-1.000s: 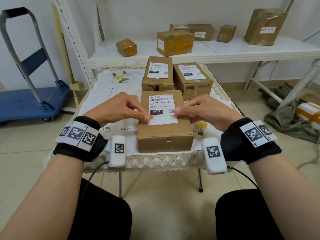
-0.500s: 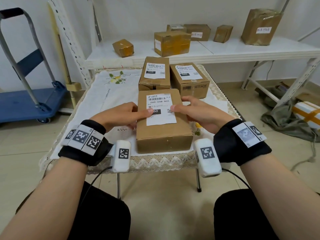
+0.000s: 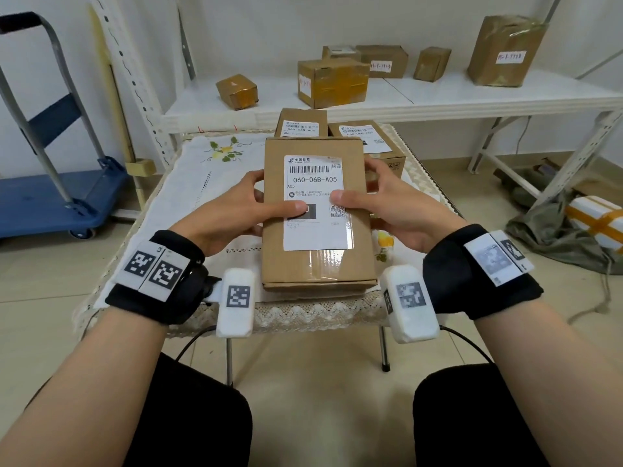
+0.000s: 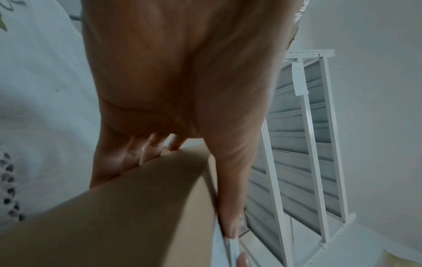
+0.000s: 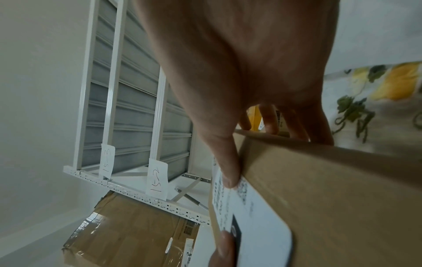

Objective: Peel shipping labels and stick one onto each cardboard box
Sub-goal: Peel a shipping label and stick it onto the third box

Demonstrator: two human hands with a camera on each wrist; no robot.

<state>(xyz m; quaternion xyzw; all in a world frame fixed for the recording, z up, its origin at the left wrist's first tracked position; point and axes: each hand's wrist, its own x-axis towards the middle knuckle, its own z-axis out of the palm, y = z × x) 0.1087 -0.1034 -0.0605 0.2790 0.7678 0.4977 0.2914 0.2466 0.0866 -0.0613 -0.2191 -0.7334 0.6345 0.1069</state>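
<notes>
A brown cardboard box (image 3: 317, 264) is lifted off the small table and tilted toward me, held between both hands. A white shipping label (image 3: 315, 183) marked 060-06B-A05 is stuck on its top face. My left hand (image 3: 236, 207) grips the box's left side, thumb lying on the label and fingers under the box (image 4: 128, 216). My right hand (image 3: 381, 203) grips the right side the same way, its thumb on the label (image 5: 237, 213) near the QR code. Two more labelled boxes (image 3: 301, 124) (image 3: 371, 139) stand behind it on the table.
The table carries a white embroidered cloth (image 3: 188, 183) with a lace edge. Behind it a white shelf (image 3: 438, 96) holds several brown parcels. A blue hand cart (image 3: 57, 197) stands at the left. A cloth heap and a taped white parcel (image 3: 596, 220) lie on the floor at right.
Both hands went from pressing the label's edges flat to gripping the box sides. The box has been lifted off the table and tilted toward me.
</notes>
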